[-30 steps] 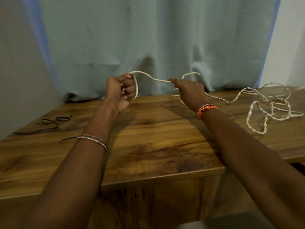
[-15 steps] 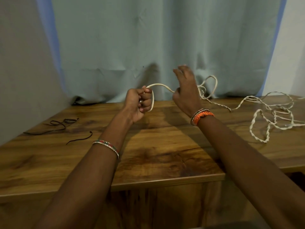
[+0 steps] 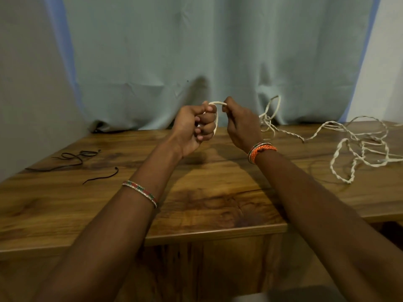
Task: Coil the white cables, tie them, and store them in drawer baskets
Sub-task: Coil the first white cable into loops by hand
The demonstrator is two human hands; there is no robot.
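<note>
Overhead, left hand (image 3: 195, 127) clamps the white cable (image 3: 349, 144) coil; right hand (image 3: 242, 125) pinches the strand just beside it; slack trails rightward across the table (image 3: 196, 203).

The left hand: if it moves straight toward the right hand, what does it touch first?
Probably the right hand itself. Between it and the left hand only a short span of the thin white twisted cable shows, though depth is unclear.

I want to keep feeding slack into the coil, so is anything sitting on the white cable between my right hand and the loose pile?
Nothing visible does. The white cable trails from the right hand across bare wooden table to its loose loops. The black cords lie far off, beyond the left hand, which grips the coil.
</note>
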